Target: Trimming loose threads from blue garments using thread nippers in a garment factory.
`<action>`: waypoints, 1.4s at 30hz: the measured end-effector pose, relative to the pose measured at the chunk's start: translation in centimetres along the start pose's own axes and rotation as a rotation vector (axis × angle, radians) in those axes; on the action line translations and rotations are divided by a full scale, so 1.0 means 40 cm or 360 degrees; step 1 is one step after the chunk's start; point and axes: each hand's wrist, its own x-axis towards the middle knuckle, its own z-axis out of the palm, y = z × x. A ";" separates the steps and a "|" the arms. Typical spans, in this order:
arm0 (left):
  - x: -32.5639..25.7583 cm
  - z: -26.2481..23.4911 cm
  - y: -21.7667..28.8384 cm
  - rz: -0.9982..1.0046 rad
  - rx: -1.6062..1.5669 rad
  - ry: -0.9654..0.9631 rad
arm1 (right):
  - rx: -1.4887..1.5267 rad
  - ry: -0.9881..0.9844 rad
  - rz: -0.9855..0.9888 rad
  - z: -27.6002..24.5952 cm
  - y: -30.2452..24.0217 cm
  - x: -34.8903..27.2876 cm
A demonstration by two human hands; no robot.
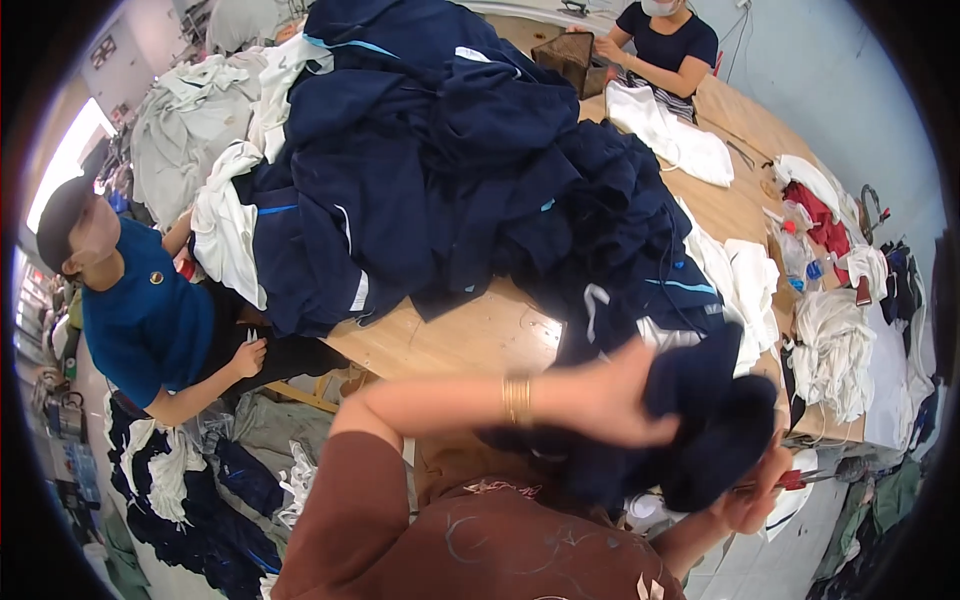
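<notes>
One basket beside navy garments

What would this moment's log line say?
left hand: on navy garment; right hand: at its edge, beside red item; navy pile: on table

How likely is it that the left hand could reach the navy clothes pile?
Probably yes: the left hand is beside the clothes pile with nothing solid between, though it seems busy with a navy garment.

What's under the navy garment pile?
Wooden tabletop shows at the near edge of the navy garment pile, with white cloth along its left side; anything beneath its middle is covered.
</notes>
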 end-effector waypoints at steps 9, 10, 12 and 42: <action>0.535 -0.604 0.057 -0.0342 0.0481 0.1088 | -0.0282 0.0202 0.0116 -0.120 -0.004 -0.017; 0.538 -0.634 0.084 -0.0501 0.0216 0.0910 | -0.0279 0.0349 0.0139 -0.131 0.003 -0.025; 0.526 -0.628 0.096 -0.0793 0.0086 0.1081 | -0.0275 0.0400 0.0221 -0.140 0.023 -0.034; -0.044 -0.171 -0.284 -0.1030 0.0075 0.0240 | -0.0542 0.0572 0.0863 -0.156 0.193 -0.049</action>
